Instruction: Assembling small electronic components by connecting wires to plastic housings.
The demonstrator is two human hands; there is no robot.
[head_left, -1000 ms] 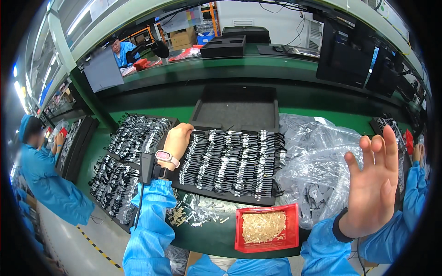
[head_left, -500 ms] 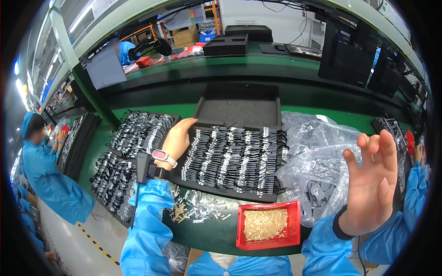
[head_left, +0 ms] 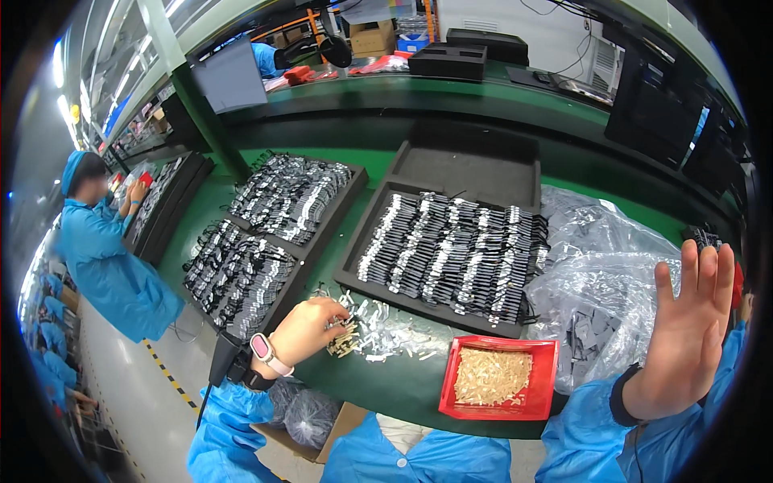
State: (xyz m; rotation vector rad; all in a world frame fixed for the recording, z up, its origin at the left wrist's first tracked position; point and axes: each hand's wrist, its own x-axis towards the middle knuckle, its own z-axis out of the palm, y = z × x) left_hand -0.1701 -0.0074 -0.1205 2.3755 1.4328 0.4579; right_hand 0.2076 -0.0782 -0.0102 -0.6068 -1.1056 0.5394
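My left hand (head_left: pixel 303 334), with a pink-faced watch (head_left: pixel 262 348) on its wrist, is down at a loose pile of small gold and silver strips (head_left: pixel 373 326) on the green table. Its fingers curl together at the pile's left edge, and whatever lies between them is hidden. Held up at the right, my right hand (head_left: pixel 684 330) has its fingers spread and nothing in it. A red bin (head_left: pixel 550 378) full of small gold pieces (head_left: pixel 491 376) stands between my hands. Beyond the pile, a black foam tray (head_left: pixel 348 278) holds rows of black-and-silver cable-like parts (head_left: pixel 451 253).
Another tray (head_left: pixel 302 270) of similar parts lies at the left. A foam tray (head_left: pixel 475 165) sits behind the middle one. Clear plastic bags (head_left: pixel 604 274) with grey pieces rest at the right. A person in blue (head_left: pixel 113 249) works at the far left; a carton (head_left: pixel 346 424) stands below the table.
My left hand has come down from the middle tray's left edge to the loose strips, its fingers curling. My right hand stays raised, its fingers now straighter. The whole view has shifted and tilted.
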